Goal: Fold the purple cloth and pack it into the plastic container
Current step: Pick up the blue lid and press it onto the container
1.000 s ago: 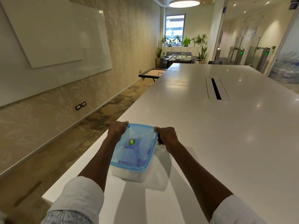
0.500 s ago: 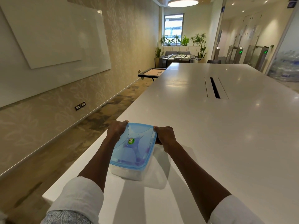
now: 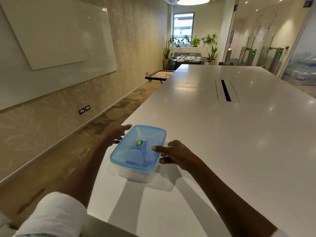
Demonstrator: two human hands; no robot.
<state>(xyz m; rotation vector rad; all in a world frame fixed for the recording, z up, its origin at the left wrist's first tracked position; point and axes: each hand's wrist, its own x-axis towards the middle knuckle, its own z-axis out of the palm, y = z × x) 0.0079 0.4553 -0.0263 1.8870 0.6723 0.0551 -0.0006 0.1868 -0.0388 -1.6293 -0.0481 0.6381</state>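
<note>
The clear plastic container (image 3: 135,174) stands on the white table (image 3: 222,142) near its left edge, closed by a translucent blue lid (image 3: 140,146) with a green sticker. The purple cloth (image 3: 145,162) shows faintly through the lid, inside the container. My left hand (image 3: 114,134) hovers at the lid's far left side, fingers spread, just off or barely touching the rim. At the lid's right side is my right hand (image 3: 176,153), its fingers apart and a fingertip over the lid's edge. Neither hand grips anything.
The table's left edge runs close beside the container, with carpeted floor below. A cable slot (image 3: 225,90) lies in the table's middle, far ahead. A low game board (image 3: 159,75), a foosball table and plants stand at the room's far end.
Both hands have let go of the lid's far corners and opened. They have drawn back toward me along the container's sides. The container stays in place with its lid on.
</note>
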